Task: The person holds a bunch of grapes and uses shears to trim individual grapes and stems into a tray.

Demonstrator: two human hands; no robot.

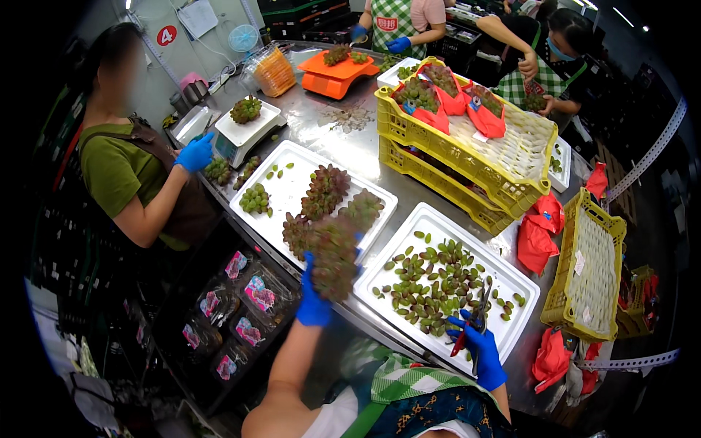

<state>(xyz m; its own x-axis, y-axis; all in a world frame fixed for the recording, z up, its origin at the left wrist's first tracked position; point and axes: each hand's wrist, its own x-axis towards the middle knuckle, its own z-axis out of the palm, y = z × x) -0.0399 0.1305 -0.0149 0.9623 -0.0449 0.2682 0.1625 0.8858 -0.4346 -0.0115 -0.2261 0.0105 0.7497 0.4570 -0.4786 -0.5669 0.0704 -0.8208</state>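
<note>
My left hand (314,301), in a blue glove, is closed on a bunch of grapes (334,264), reddish-green and blurred by motion. It hangs over the near edge of a white tray (296,190) where more bunches (325,191) lie, along with a small green cluster (255,199). My right hand (485,356), gloved in blue too, grips scissors (480,312) with red handles, blades pointing away from me. They are above the right side of a second white tray (504,328), strewn with loose grapes (438,281).
Yellow crates (467,171) stand stacked behind the trays, with red-wrapped bunches (485,117) on top. Another yellow crate (580,270) is at right. Left, a co-worker's gloved hand (195,153) is beside a scale (250,130) holding grapes. A black crate (197,292) of clear boxes sits below the table edge.
</note>
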